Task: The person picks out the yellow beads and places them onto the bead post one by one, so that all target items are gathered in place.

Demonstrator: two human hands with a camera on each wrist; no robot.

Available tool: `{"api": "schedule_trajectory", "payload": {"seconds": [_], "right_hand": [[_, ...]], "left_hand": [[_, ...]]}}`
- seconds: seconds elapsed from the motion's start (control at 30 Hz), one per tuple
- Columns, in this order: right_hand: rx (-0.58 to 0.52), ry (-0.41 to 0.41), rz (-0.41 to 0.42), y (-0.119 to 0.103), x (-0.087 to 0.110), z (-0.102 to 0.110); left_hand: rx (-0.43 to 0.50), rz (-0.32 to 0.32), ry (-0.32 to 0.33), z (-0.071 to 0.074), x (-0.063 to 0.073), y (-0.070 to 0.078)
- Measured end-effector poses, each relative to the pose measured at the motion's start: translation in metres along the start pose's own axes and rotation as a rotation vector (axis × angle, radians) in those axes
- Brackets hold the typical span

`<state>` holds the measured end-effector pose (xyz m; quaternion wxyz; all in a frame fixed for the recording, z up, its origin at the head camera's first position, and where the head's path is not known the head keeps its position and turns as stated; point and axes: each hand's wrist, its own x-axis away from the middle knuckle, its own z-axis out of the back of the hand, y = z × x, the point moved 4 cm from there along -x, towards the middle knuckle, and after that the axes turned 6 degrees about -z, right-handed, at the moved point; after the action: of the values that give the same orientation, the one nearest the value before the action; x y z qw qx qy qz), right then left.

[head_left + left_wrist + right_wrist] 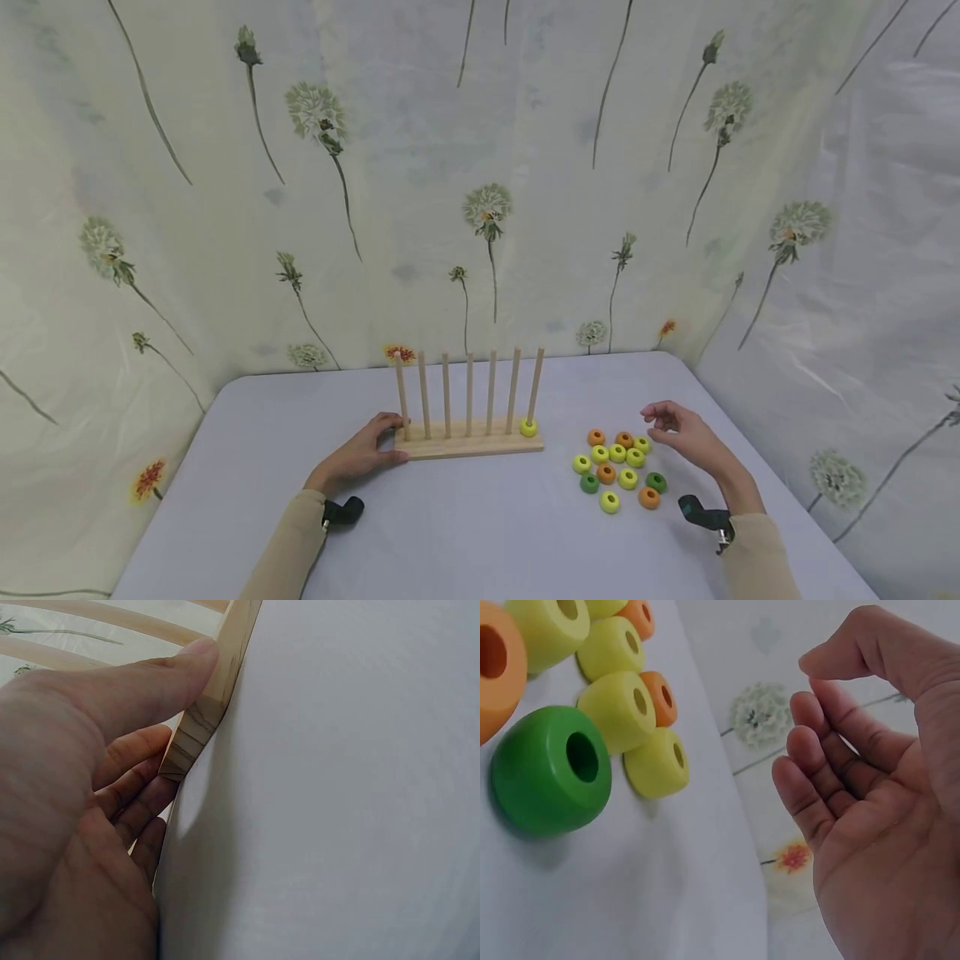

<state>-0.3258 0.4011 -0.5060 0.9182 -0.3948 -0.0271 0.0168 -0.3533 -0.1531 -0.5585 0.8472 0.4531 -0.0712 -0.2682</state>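
Note:
A wooden peg rack with several upright pegs stands on the table. Its left end is gripped by my left hand; in the left wrist view the thumb lies along one side of the base and the fingers reach behind it. One yellow bead sits at the bottom of the rightmost peg. Above the far right of a group of loose beads hovers my right hand, fingers loosely bent and nothing between them. A green bead is closest to the right wrist camera.
Loose yellow beads, orange beads and green beads lie between the rack and my right hand. The pale table meets a flower-printed curtain at the back and sides.

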Motion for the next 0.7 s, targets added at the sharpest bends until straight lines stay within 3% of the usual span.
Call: {"api": "schedule_trajectory", "payload": {"seconds": [0.3,0.7], "right_hand": [[0.003,-0.037,-0.074,0.021,-0.001,-0.009],[0.006,-0.045,-0.106,0.034,0.000,-0.016]], "left_hand": [[-0.013,0.000,-0.007,0.000,0.001,-0.002],[-0.008,0.012,-0.006,0.000,0.002,0.001]]}}
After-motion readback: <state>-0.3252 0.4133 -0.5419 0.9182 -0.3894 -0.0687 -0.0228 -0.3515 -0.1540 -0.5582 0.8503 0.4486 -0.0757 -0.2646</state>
